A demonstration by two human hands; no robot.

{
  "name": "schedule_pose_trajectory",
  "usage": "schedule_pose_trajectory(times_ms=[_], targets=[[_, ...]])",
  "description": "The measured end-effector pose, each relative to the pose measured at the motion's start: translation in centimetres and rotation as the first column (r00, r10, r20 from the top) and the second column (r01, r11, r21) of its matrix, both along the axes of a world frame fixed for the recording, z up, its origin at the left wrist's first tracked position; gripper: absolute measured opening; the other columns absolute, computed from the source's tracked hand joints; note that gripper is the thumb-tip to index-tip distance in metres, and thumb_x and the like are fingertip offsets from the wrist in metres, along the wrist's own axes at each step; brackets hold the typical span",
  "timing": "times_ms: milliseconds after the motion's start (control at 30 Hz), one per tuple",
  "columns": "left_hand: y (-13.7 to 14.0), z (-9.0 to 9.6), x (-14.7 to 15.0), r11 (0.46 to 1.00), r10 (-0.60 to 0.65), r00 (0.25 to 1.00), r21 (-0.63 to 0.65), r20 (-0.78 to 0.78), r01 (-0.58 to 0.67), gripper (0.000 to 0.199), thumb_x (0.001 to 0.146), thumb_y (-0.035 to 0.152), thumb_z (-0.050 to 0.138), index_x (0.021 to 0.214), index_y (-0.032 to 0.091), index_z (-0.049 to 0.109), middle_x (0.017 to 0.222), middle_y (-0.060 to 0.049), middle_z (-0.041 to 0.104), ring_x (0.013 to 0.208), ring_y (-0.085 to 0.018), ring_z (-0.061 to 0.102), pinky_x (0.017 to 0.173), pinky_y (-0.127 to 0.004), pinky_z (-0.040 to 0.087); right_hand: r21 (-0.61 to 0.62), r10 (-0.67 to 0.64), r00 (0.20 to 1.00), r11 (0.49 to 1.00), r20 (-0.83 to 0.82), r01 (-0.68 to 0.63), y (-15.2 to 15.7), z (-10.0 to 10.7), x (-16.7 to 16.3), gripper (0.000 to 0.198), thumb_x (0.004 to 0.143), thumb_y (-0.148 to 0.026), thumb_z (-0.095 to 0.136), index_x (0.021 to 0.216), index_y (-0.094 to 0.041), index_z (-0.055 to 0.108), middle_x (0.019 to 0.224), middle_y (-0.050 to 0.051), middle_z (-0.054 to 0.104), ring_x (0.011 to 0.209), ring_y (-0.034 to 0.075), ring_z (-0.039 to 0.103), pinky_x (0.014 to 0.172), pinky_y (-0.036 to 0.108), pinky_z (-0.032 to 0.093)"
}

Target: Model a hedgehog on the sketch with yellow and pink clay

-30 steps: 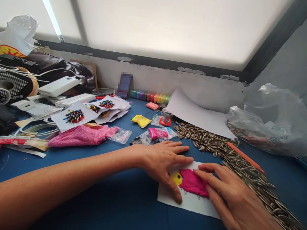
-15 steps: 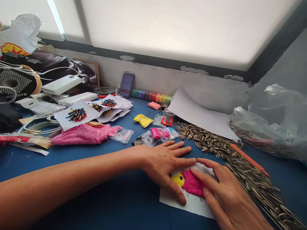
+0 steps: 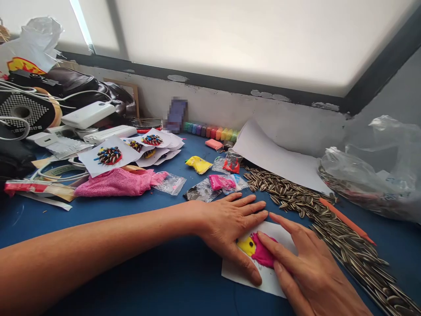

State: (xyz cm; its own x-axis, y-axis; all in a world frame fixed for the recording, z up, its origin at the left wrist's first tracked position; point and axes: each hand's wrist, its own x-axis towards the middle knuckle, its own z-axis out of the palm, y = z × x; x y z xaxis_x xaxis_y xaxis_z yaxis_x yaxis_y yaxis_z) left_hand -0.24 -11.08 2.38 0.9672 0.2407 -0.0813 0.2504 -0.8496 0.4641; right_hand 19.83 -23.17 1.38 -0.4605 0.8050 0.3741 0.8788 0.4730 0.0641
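Note:
A white paper sheet lies on the blue table with pink modelling clay flattened on it. Beside the pink sits a yellow clay piece with black dots. My left hand is spread flat over the sheet's left and upper edge, thumb below the yellow clay. My right hand comes from the lower right with fingers apart, its fingertips touching the pink clay, holding nothing. Part of the clay is hidden under those fingers.
Sunflower seeds run along the right, with an orange stick among them. Behind my hands lie bagged pink clay and yellow clay. Finished seed pictures and a pink cloth lie at left.
My right fingertips have shifted slightly left and up over the pink clay. My left hand stays pressed on the paper. The whole view has shifted slightly.

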Motion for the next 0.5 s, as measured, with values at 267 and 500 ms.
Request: schedule_pose_trajectory(times_ms=[267,500], targets=[[-0.34,0.07,0.04,1.000,0.012,1.000,0.013,0.016,-0.012,0.100,0.082,0.068,0.052,0.154,0.010,0.014,0.160,-0.014,0.005,0.148,-0.030,-0.003,0.120,-0.049,0.001,0.026,0.022,0.999,0.999,0.024,-0.023,0.53,-0.32,-0.15,0.035,0.090,-0.026,0.048,0.118,-0.024,0.068,0.138,0.014,0.054,0.122,0.030,0.056,0.090,0.045,0.054],[-0.30,-0.02,0.05,1.000,0.012,1.000,0.020,0.017,-0.012,0.100,0.082,0.069,0.052,0.154,0.011,0.014,0.161,-0.013,0.005,0.148,-0.030,-0.004,0.120,-0.050,0.000,0.049,0.035,0.999,0.998,-0.002,-0.035,0.79,0.08,-0.16,0.035,0.089,-0.025,0.047,0.116,-0.027,0.070,0.133,0.012,0.059,0.117,0.029,0.060,0.088,0.044,0.055]])
